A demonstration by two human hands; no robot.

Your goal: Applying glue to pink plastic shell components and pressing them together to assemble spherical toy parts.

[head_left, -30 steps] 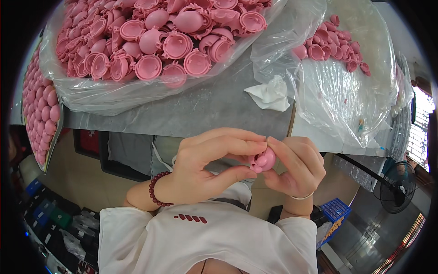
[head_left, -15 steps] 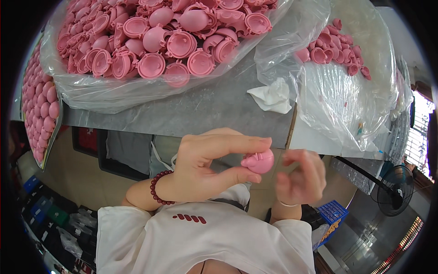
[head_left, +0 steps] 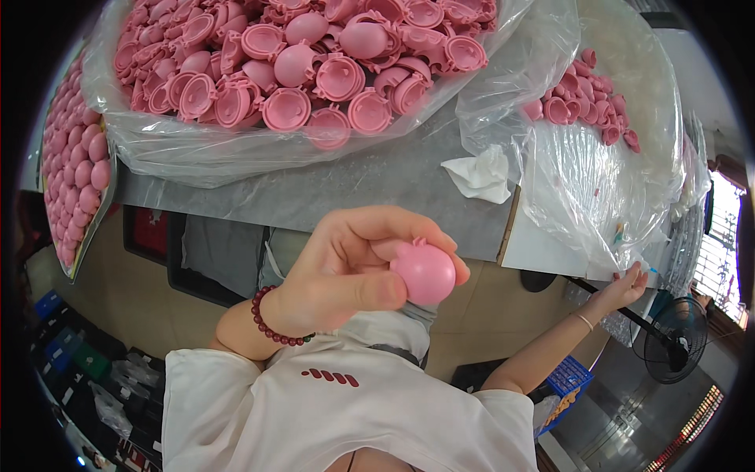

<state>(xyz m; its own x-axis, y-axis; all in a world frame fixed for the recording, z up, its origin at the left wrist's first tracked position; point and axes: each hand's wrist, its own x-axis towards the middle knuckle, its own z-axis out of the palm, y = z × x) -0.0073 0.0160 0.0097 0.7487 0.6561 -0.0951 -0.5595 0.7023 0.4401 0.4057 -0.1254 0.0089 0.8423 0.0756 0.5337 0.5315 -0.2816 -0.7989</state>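
Observation:
My left hand point(head_left: 354, 263), with a dark red bead bracelet on its wrist, grips a round pink plastic ball point(head_left: 427, 271) between thumb and fingers. The ball has a smooth side toward me and a small nub on top. It is held in front of my chest, just off the table edge. Far to the right, my right hand point(head_left: 627, 288) reaches to the table's right end, its fingers apart. Beside its fingertips lies a small thing with a blue tip point(head_left: 653, 270), too small to name. Whether the fingers touch it is unclear.
A clear plastic bag point(head_left: 236, 157) full of pink half-shells point(head_left: 287, 108) covers the far table. Smaller pink cups point(head_left: 578, 106) lie on more plastic at the right. A crumpled white tissue point(head_left: 481, 175) rests between. A black fan point(head_left: 672, 338) stands at the right.
My right hand has swung away from the ball to the far right end of the table. In my left hand the ball has turned, its smooth round side now showing.

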